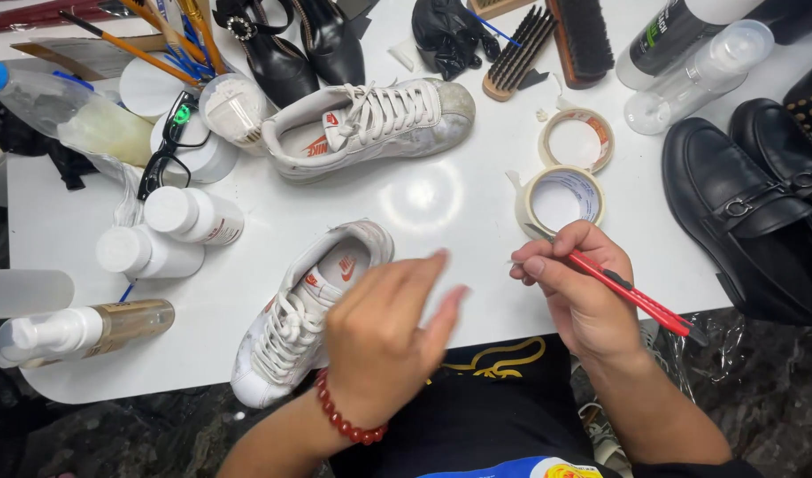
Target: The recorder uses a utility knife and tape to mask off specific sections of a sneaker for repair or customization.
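Note:
My right hand [576, 288] grips a red utility knife [636, 296], its tip pointing up-left beside a roll of masking tape [561, 199]. My left hand [384, 332], blurred and with its fingers apart, hovers over the near edge of the white table [423, 199], just right of a white sneaker [304, 314] lying near that edge. It holds nothing. A red bead bracelet circles the left wrist. A second white sneaker [370, 124] lies further back on the table.
A second tape roll [578, 139] lies behind the first. Black loafers [742, 199] sit at the right, black heels [286, 44] and brushes [547, 40] at the back, white bottles [171, 230] and a spray bottle [78, 329] at the left, with glasses [167, 150].

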